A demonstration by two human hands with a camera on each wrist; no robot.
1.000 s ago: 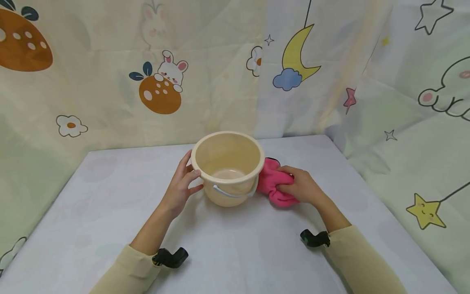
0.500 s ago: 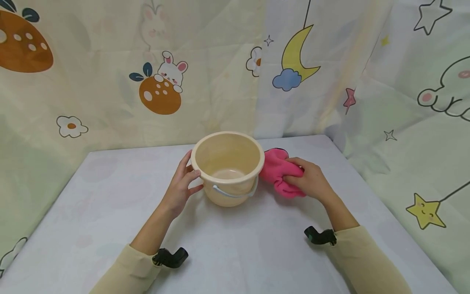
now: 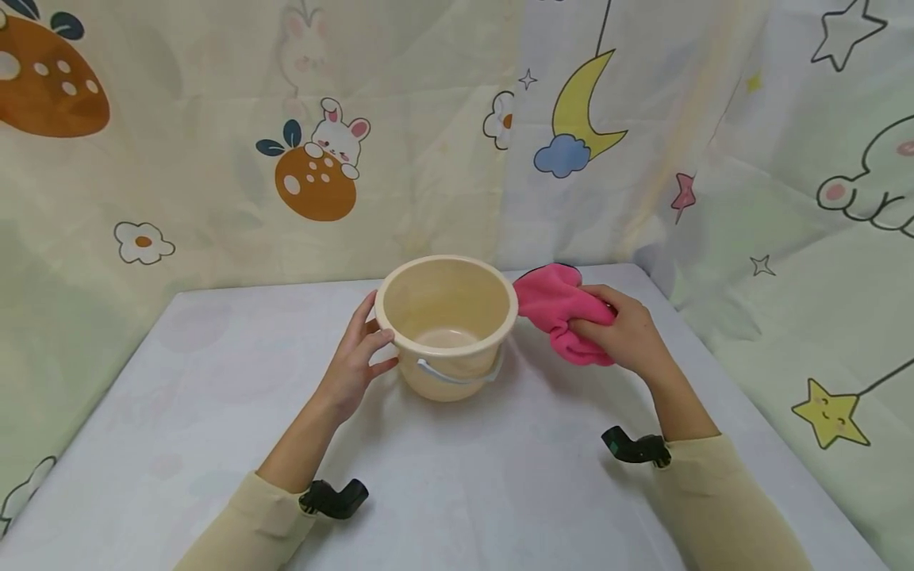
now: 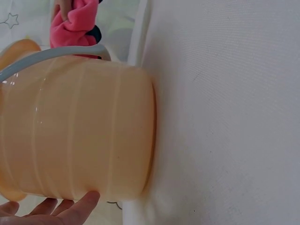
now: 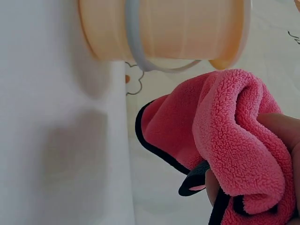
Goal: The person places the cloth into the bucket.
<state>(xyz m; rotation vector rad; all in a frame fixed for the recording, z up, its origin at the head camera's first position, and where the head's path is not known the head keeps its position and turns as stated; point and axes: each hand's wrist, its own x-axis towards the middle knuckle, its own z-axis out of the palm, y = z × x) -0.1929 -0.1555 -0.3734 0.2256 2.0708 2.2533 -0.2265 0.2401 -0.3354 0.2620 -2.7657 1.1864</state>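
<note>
A cream plastic bucket (image 3: 446, 329) stands upright on the table, its pale handle (image 3: 450, 377) hanging at the front. On its left side my left hand (image 3: 348, 369) rests with spread fingers against the wall, thumb at the rim. In the left wrist view, fairly straight fingers (image 4: 84, 206) touch the bucket's wall. My right hand (image 3: 630, 333) grips a bunched pink fleece cloth (image 3: 557, 305) with dark edging, raised off the table. The cloth's left end overlaps the bucket's right rim in the head view. The right wrist view shows the cloth (image 5: 239, 136) folded between thumb and fingers.
A white cloth covers the table (image 3: 457, 492). Right behind it hangs a curtain (image 3: 421, 159) printed with rabbits, flowers and a moon. Another printed curtain (image 3: 771, 317) runs along the right side. Each wrist carries a small black camera mount (image 3: 334, 498).
My right hand has lifted the pink cloth up and away to the right along the bucket's side. My left hand and the bucket have stayed in place.
</note>
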